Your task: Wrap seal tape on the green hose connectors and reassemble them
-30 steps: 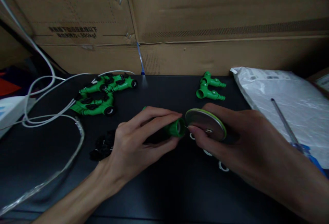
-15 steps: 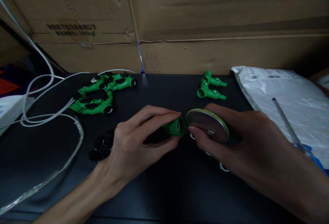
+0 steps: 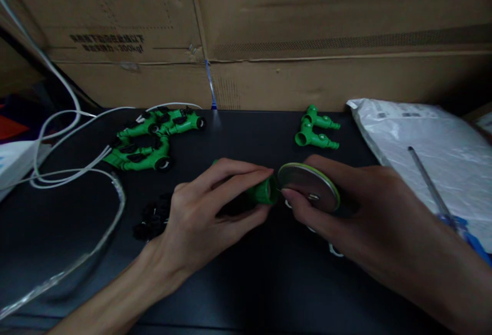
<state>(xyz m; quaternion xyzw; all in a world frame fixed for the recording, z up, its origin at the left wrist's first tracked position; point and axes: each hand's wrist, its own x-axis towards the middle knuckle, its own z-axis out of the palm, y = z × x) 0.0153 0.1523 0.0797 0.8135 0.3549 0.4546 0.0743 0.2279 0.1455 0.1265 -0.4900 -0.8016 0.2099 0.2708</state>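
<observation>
My left hand (image 3: 207, 207) is wrapped round a green plastic fitting (image 3: 263, 191), whose open end points right. My right hand (image 3: 357, 207) grips a flat round grey disc with a green rim (image 3: 309, 186), held right against that open end. Thumb and forefinger of the right hand pinch something very small at the fitting's mouth; I cannot make it out. A few white rings (image 3: 333, 249) lie on the black table (image 3: 238, 283) under the right hand.
A pile of several green fittings with black parts (image 3: 149, 140) lies at back left, two more green fittings (image 3: 313, 132) at back right. Small black parts (image 3: 151, 219) sit left of my wrist. White cables (image 3: 73, 171) loop left. A screwdriver (image 3: 438, 196) rests on a white bag (image 3: 423, 140). Cardboard boxes (image 3: 269, 32) stand behind.
Almost nothing: both hands stay together at the fitting's open end, with only a slight shift of the fingers and of the view.
</observation>
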